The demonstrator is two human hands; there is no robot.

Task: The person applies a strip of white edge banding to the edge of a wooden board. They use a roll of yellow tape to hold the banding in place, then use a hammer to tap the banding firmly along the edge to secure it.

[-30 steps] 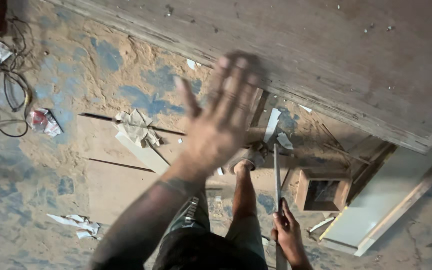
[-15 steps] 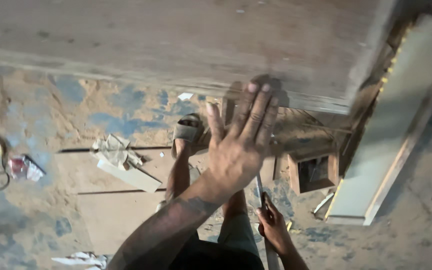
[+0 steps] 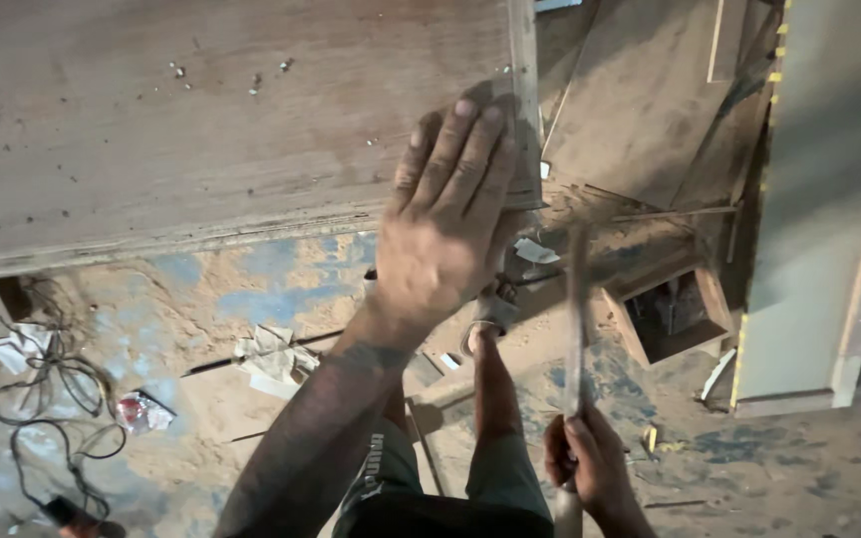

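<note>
- At the near corner of the wooden board point(image 3: 221, 130), the left hand point(image 3: 445, 224) lies flat, fingers spread, grasping nothing, pressing the board down.
- Below, the right hand point(image 3: 590, 463) has its grip clenched on a long slim tool point(image 3: 577, 319), blurred, standing near the board's end edge.
- Judged step: steadying the board for the tool; next calls for firm downward pressure and a square line.

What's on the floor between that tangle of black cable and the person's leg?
In the head view, between the black cable tangle and the leg lie a red-and-white wrapper and crumpled pale paper scraps, on sawdust-covered floor.
</note>
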